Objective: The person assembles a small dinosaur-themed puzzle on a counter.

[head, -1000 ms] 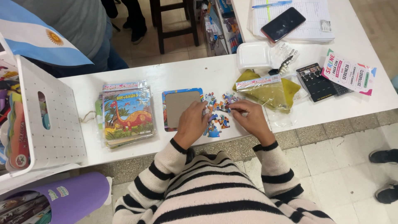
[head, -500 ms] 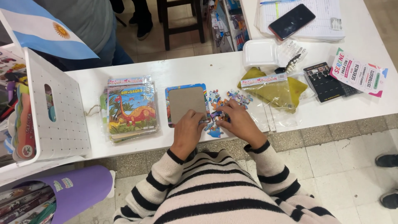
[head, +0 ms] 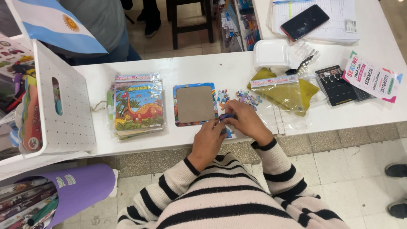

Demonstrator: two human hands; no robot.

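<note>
Both forearms in striped knit sleeves, reaching forward over the white table (head: pixel 203 68) edge. Left hand (head: pixel 207 142) knuckles up, fingers curled inward and pinching a small blue puzzle piece (head: pixel 227 116) at the tips. Right hand (head: pixel 248 121) angled in from the other side, fingers bent and closed on the same piece, the two hands touching at the fingertips. Just left of the hands, a square puzzle tray (head: pixel 195 104), flat brown cardboard centre with a glossy coloured border. Loose puzzle pieces (head: pixel 248 98) scattered just beyond the right hand, small, flat, brightly printed. Further left, a stack of shrink-wrapped dinosaur puzzles (head: pixel 137 107), shiny plastic. To the right, a crinkly clear bag (head: pixel 280 91) over yellow cloth. Black phone (head: pixel 304 22) lying on papers at the far side.
</note>
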